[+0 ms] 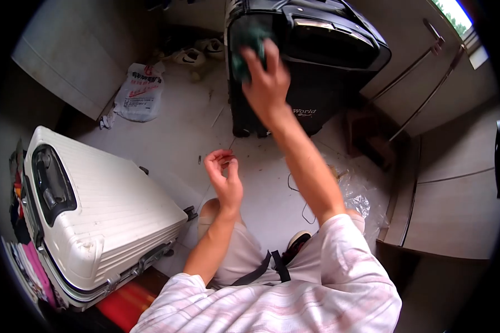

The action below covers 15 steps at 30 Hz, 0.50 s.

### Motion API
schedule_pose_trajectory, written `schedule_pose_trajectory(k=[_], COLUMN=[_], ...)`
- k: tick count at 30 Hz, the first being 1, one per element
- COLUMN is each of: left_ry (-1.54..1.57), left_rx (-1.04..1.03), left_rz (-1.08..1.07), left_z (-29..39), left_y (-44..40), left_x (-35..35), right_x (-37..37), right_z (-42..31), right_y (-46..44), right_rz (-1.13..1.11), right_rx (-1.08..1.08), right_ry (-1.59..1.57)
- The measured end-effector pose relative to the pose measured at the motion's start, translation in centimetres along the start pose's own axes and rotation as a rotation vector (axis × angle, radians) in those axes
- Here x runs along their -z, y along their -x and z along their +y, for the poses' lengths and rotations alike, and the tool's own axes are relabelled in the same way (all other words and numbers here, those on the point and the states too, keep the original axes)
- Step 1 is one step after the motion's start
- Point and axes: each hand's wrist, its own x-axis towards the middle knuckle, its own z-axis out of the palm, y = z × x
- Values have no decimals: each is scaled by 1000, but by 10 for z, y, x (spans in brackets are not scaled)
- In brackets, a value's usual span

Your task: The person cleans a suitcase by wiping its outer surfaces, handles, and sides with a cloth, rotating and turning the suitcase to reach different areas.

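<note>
My right hand (pixel 268 84) presses a dark green cloth (pixel 243 58) against the left part of a black suitcase (pixel 333 80). Both the hand and the cloth are blurred by motion. The suitcase stands on the tiled floor, with "World" printed on its dark fabric. Above my left knee hovers my left hand (pixel 225 180), its fingers loosely curled and the thumb apart, holding nothing that I can see. It touches neither suitcase. To its left a white ribbed hard-shell suitcase (pixel 105 200) stands tilted in view.
A printed white plastic bag (pixel 141 91) lies on the floor (pixel 189 125) at the upper left, near some shoes (pixel 189 56). Clear crumpled plastic (pixel 358 197) lies right of my knee. Wooden cabinets (pixel 455 194) flank the right side. Folded clothes (pixel 32 269) sit at far left.
</note>
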Motion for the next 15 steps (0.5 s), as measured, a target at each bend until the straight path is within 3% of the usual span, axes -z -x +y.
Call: schedule_pose_trajectory(k=[3,4,6,7,9,12,13,15], left_ry=[-26,-36,-49,-58,-75,-72,-81,-93], left_rx=[1,8,4,9,27,45,40,26], left_rz=[3,7,-2,-19,-35,-68,-79,-97], left_z=[1,1,1,0,-3,-5,-10,-15], left_y=[-1,0,3,4,4,3,2,1], left_x=[7,10,13,14,10,-3,-6,-10], right_x=[-17,-26,3,4,24,51,48,27], right_z=[7,16,3,3,-2,2,5,20], right_y=[160,218,246,227,183,44,23,34], right_rz=[-449,-450,-788,-776,-286,228,294,165], right_rx=[-316,-301,-832,-831,-567,-136,-84,-156], right_ry=[45,90,-33,-36,-189,-225,-207,-170])
